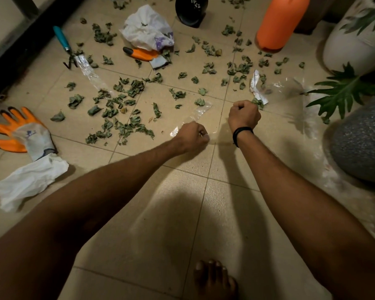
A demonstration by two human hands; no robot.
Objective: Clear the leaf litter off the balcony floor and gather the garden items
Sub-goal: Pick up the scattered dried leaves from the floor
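Note:
Dry green leaves [121, 105] lie scattered over the tiled balcony floor [182, 213]. A clear plastic bag [290, 100] is spread on the tiles at centre right. My left hand [192, 137] pinches the bag's near edge. My right hand [244, 115] is curled into a fist that grips a clump of leaves [258, 103] just above the bag's mouth. A teal-handled hand rake [64, 45], an orange glove [20, 131] and an orange-handled tool [141, 53] lie on the floor.
A crumpled white bag [147, 27], a black pot [192, 9] and an orange watering can [281, 20] stand at the back. White planters and a leafy plant [342, 92] crowd the right. A white rag [28, 180] lies left; my bare foot [214, 280] is below.

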